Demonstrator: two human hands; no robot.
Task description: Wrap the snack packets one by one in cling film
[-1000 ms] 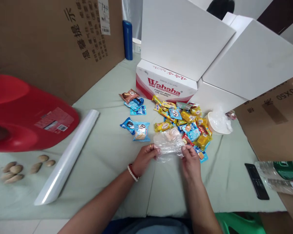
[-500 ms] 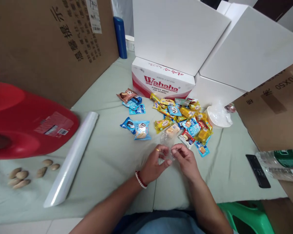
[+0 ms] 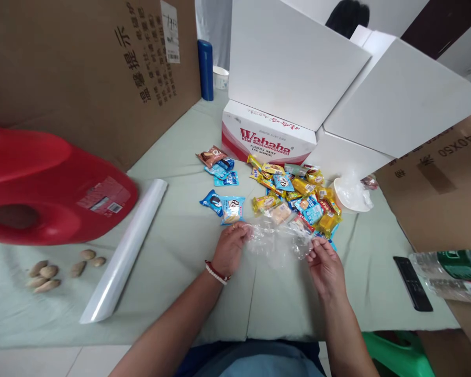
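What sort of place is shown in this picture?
Probably a makeshift indoor work area: a cloth-covered table, wrapped snacks piled on it, and a large brown cardboard box standing along one side.

A clear plastic film [image 3: 273, 243], thin, shiny and crinkled, is spread out sideways, its ends bunched, its creased middle see-through, at the near edge of the snack packets [image 3: 303, 187].

Two bracelets circle the wrist of the left hand [image 3: 231, 248] side by side: a narrow dark red band [image 3: 219, 273], nearer the fingers, and a strand of small, round, off-white beads [image 3: 215, 275]. Both forearms [image 3: 180, 314] are bare. Across the lap show a muted grey-blue fabric garment [image 3: 259, 365] and darker navy-blue cloth [image 3: 198, 356].
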